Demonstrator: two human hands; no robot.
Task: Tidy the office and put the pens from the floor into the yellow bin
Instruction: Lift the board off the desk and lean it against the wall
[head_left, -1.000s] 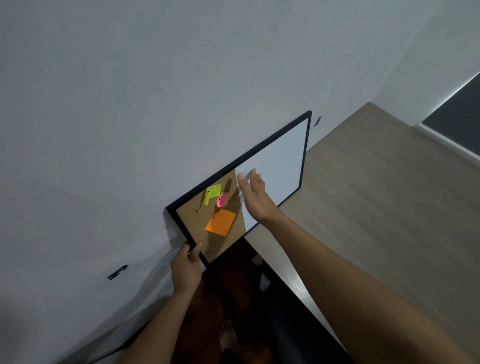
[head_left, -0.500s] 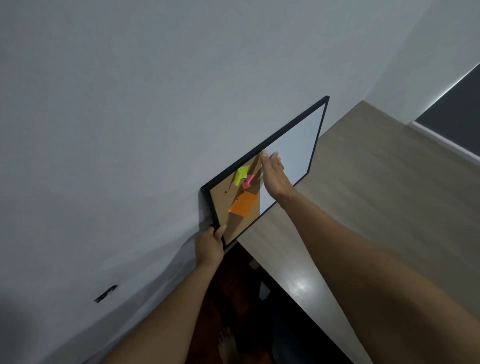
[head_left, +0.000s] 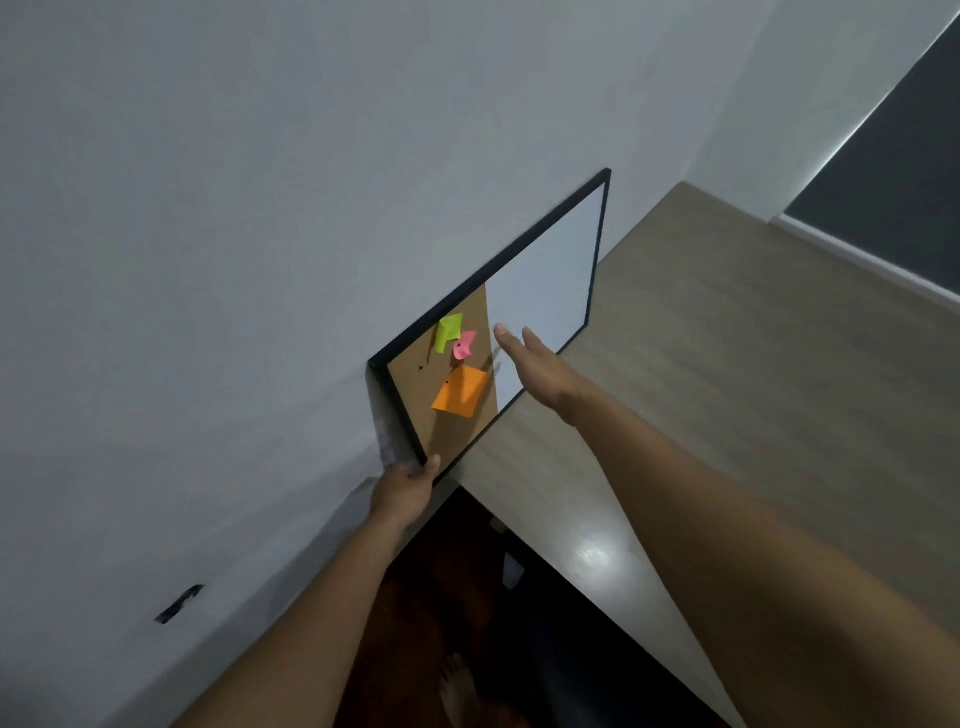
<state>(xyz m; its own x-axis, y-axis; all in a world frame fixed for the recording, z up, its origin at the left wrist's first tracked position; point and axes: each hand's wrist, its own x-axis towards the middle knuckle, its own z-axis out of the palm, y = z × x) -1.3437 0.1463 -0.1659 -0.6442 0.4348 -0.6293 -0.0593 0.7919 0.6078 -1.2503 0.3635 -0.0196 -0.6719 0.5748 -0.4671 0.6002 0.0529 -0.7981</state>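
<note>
Head view: a person holds a black-framed board (head_left: 540, 291), half cork, half whiteboard, against the wall (head_left: 260, 208). The left hand (head_left: 402, 491) has its fingers (head_left: 432, 462) clamped on the board's lower corner; the right hand (head_left: 535, 364) hovers flat and spread just before the board's middle. Green (head_left: 449, 331), pink (head_left: 464, 345) and orange (head_left: 460, 391) notes sit pinned on the cork; no writing is legible. Below the board lies the counter (head_left: 727, 364).
</note>
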